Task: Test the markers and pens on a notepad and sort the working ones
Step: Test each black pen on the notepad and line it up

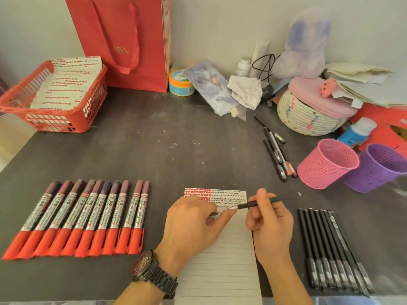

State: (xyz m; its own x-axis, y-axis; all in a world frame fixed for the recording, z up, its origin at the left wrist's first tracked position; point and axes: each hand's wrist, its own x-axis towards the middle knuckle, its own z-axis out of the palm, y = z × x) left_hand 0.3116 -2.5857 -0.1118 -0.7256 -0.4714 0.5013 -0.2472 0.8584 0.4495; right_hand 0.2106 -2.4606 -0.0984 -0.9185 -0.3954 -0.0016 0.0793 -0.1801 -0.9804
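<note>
Head view, only angle available.

- The right hand [271, 225] is gripping a slim black pen [259, 202], fingers curled round the barrel, holding it nearly level just above the top of the white lined notepad [222, 260].
- The left hand [193, 223] is pinching a small clear cap [214, 215] at the pen's tip end. I cannot tell whether the cap is going on or coming off.
- The notepad is lying at the near edge of the dark grey bench [176, 150], with its top rows carrying red and black test marks.
- A row of red-capped markers [83, 216] is lying to the left and a row of black pens [330, 249] to the right.
- A few loose black pens [275, 155] are sitting near a pink mesh cup [326, 164] and a purple mesh cup [378, 170].

Risks, as judged:
- The tip is working close to the left fingertips, so a slip would be putting ink on skin.
- The cap is small and only pinched, so it could be dropping and rolling off the near edge.
- The groups of black pens look alike, so setting this one down carelessly would be mixing the sorted groups.
</note>
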